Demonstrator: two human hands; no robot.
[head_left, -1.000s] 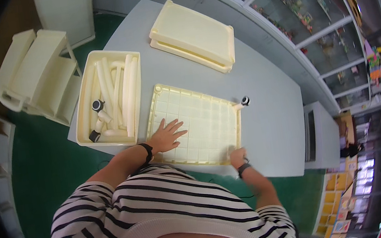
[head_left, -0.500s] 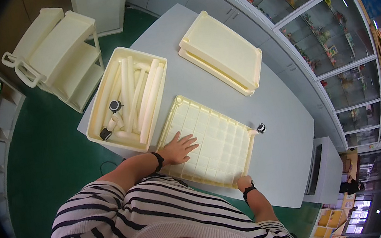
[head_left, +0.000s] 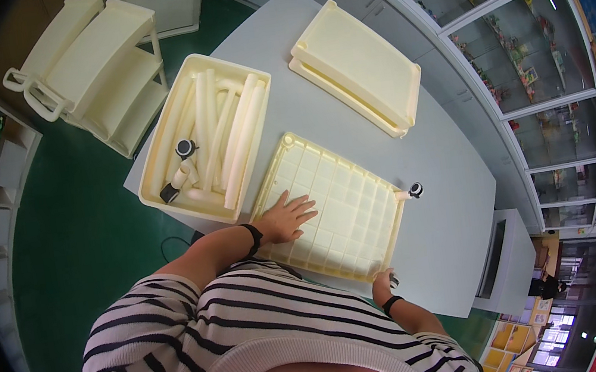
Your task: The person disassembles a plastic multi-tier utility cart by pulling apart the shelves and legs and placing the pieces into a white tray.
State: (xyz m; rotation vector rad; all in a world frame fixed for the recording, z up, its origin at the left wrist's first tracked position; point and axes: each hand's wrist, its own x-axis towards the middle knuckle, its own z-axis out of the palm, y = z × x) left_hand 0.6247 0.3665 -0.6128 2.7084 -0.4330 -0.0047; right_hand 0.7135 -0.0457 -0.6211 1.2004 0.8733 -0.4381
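Note:
A cream plastic tray [head_left: 332,215] lies with its gridded, ribbed underside up on the grey table. My left hand [head_left: 287,219] rests flat on its left part, fingers spread. At the tray's near right corner, my right hand [head_left: 383,288] is closed round a small caster wheel [head_left: 394,278]; the fingers hide most of it. Another caster wheel [head_left: 415,190], black with a pale centre, sticks out from the tray's far right corner on a cream stem.
Left of the tray, a deep cream bin [head_left: 150,188] holds several tubes and loose casters. Two stacked trays [head_left: 361,61] lie at the back of the table [head_left: 450,196]. A cream cart [head_left: 102,69] stands on the green floor at far left. Glass cabinets [head_left: 524,73] line the right side.
My right hand has turned slightly at the tray corner, so part of the caster wheel shows beside the fingers. My left hand stays on the tray. The whole view has shifted slightly.

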